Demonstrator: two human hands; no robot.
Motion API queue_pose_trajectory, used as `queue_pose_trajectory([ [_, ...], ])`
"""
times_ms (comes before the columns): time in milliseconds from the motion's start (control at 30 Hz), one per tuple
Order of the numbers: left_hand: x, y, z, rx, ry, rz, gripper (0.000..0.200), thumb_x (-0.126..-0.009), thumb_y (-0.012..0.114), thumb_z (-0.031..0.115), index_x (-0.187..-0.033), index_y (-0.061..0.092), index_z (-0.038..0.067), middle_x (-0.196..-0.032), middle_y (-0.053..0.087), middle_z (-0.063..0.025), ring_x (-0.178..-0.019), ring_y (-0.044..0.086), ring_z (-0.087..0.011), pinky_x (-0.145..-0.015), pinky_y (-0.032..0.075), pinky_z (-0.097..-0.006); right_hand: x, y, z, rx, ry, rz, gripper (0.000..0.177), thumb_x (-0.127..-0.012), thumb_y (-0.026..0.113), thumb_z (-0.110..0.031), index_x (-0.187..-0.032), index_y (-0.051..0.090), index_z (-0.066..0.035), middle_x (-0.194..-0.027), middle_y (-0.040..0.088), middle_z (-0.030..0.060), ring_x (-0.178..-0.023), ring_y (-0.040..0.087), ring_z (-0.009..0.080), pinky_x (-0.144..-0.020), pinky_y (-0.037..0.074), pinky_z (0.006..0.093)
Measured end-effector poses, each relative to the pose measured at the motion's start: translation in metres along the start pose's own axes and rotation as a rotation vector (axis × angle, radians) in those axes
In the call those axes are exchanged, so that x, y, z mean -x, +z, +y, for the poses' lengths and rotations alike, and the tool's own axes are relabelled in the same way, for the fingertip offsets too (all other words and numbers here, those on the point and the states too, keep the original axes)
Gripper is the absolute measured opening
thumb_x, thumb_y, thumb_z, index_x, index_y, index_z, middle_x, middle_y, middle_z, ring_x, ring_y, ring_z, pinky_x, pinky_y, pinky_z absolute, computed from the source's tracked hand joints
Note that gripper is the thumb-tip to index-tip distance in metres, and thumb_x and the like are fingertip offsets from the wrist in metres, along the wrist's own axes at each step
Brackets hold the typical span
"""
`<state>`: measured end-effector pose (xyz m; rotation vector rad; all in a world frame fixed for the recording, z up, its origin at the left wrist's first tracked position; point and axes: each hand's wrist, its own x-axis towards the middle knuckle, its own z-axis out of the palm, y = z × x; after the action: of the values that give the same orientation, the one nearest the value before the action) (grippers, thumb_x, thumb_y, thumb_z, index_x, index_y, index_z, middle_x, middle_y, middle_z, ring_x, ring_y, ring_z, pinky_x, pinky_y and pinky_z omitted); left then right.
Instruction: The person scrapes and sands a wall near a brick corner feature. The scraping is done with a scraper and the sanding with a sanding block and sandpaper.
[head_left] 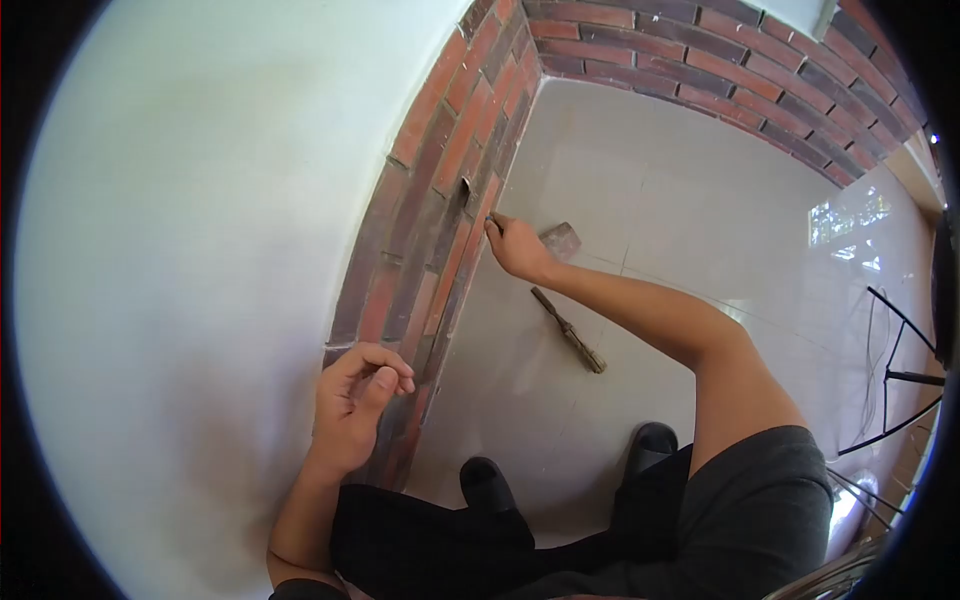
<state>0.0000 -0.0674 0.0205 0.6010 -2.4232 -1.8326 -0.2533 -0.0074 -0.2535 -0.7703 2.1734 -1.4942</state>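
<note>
My right hand (517, 249) is closed close to the foot of the brick wall (440, 220), its fingers pinched together. What it grips, if anything, I cannot make out. Just past the fingertips, a small dark piece with a pale tip (465, 190) shows against the bricks. My left hand (356, 405) hovers by the nearer end of the brickwork, fingers loosely curled, thumb apart and nothing held. Beyond my right wrist lies a flat greyish-brown rectangular piece (562, 241), partly hidden by the hand. A long tool with a dark handle and brownish end (570, 332) rests on the floor.
Glossy pale tiles cover the floor (640, 210). A second brick wall (720, 70) meets the first at the far corner. Smooth white wall (190, 250) rises at left. My dark slippers (487, 485) are below; a black metal frame (900, 378) stands at right.
</note>
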Motion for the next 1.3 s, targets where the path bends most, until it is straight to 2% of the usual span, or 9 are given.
queue_pose_trajectory([
  [100, -0.005, -0.001, -0.001, -0.039, 0.004, -0.012, 0.020, -0.105, 0.059, 0.018, -0.103, 0.066, 0.000, -0.095, 0.066, -0.0056, -0.089, 0.060, -0.0111, -0.083, 0.048, -0.0272, 0.019, 0.010, -0.010, -0.027, -0.040, 0.025, 0.049, -0.106, 0.048, -0.028, -0.134, 0.057, 0.011, -0.099, 0.065, 0.0387, -0.100, 0.065, 0.0530, -0.091, 0.050, 0.0537],
  [133, -0.008, 0.004, -0.005, -0.048, 0.058, 0.024, 0.021, -0.105, 0.056, 0.021, -0.101, 0.065, 0.002, -0.087, 0.066, -0.0050, -0.083, 0.060, -0.0105, -0.073, 0.046, -0.0249, 0.019, 0.011, -0.013, -0.038, 0.004, 0.013, 0.050, -0.106, 0.048, -0.028, -0.135, 0.057, 0.012, -0.099, 0.065, 0.0389, -0.101, 0.065, 0.0531, -0.091, 0.050, 0.0536],
  [233, -0.012, 0.005, -0.007, -0.035, 0.031, 0.026, 0.020, -0.105, 0.055, 0.018, -0.101, 0.065, 0.001, -0.087, 0.066, -0.0053, -0.084, 0.060, -0.0110, -0.080, 0.048, -0.0274, -0.009, 0.015, 0.000, -0.060, 0.050, 0.119, 0.048, -0.106, 0.048, -0.027, -0.133, 0.058, 0.011, -0.099, 0.065, 0.0394, -0.102, 0.064, 0.0531, -0.090, 0.050, 0.0538],
  [300, -0.014, 0.005, -0.009, -0.043, 0.020, 0.006, 0.019, -0.105, 0.056, 0.016, -0.101, 0.065, 0.001, -0.090, 0.066, -0.0056, -0.086, 0.061, -0.0114, -0.080, 0.048, -0.0276, -0.025, 0.016, 0.008, -0.086, 0.034, 0.158, 0.045, -0.105, 0.049, -0.027, -0.131, 0.059, 0.008, -0.089, 0.066, 0.0375, -0.088, 0.065, 0.0544, -0.082, 0.051, 0.0581],
  [400, -0.017, 0.003, -0.015, -0.064, 0.023, -0.027, 0.017, -0.105, 0.055, 0.013, -0.102, 0.065, 0.000, -0.093, 0.066, -0.0064, -0.087, 0.061, -0.0121, -0.082, 0.049, -0.0281, 0.016, 0.013, -0.017, -0.061, 0.051, 0.027, 0.046, -0.105, 0.050, -0.025, -0.132, 0.059, 0.011, -0.098, 0.064, 0.0400, -0.099, 0.064, 0.0544, -0.089, 0.051, 0.0547],
  [767, -0.027, 0.005, -0.020, -0.049, -0.010, -0.020, 0.017, -0.103, 0.058, 0.014, -0.101, 0.066, 0.000, -0.093, 0.067, -0.0049, -0.088, 0.062, -0.0104, -0.082, 0.049, -0.0272, 0.018, 0.008, -0.010, -0.011, 0.010, 0.011, 0.046, -0.105, 0.052, -0.024, -0.136, 0.056, 0.009, -0.082, 0.064, 0.0364, -0.081, 0.066, 0.0518, -0.075, 0.051, 0.0549],
  [1033, -0.029, 0.003, -0.022, -0.046, 0.016, -0.022, 0.018, -0.106, 0.055, 0.015, -0.102, 0.065, 0.000, -0.094, 0.066, -0.0066, -0.088, 0.061, -0.0120, -0.082, 0.049, -0.0286, 0.004, -0.003, -0.013, -0.021, 0.058, 0.010, 0.048, -0.105, 0.048, -0.027, -0.136, 0.055, 0.009, -0.083, 0.066, 0.0351, -0.081, 0.066, 0.0524, -0.077, 0.052, 0.0579],
  [1167, -0.028, 0.003, -0.021, -0.060, 0.003, -0.030, 0.016, -0.105, 0.055, 0.013, -0.103, 0.065, 0.000, -0.094, 0.066, -0.0062, -0.088, 0.061, -0.0118, -0.082, 0.049, -0.0287, 0.012, 0.001, -0.011, 0.033, -0.036, 0.022, 0.048, -0.105, 0.049, -0.028, -0.134, 0.058, 0.008, -0.086, 0.066, 0.0354, -0.082, 0.066, 0.0527, -0.080, 0.053, 0.0576],
  [1300, -0.028, 0.008, -0.020, -0.024, -0.012, -0.012, 0.017, -0.106, 0.055, 0.014, -0.103, 0.065, 0.001, -0.094, 0.066, -0.0055, -0.088, 0.061, -0.0115, -0.082, 0.048, -0.0285, 0.005, 0.002, -0.003, 0.006, -0.033, 0.042, 0.048, -0.105, 0.051, -0.026, -0.138, 0.055, 0.009, -0.078, 0.064, 0.0337, -0.078, 0.066, 0.0499, -0.075, 0.051, 0.0538],
])
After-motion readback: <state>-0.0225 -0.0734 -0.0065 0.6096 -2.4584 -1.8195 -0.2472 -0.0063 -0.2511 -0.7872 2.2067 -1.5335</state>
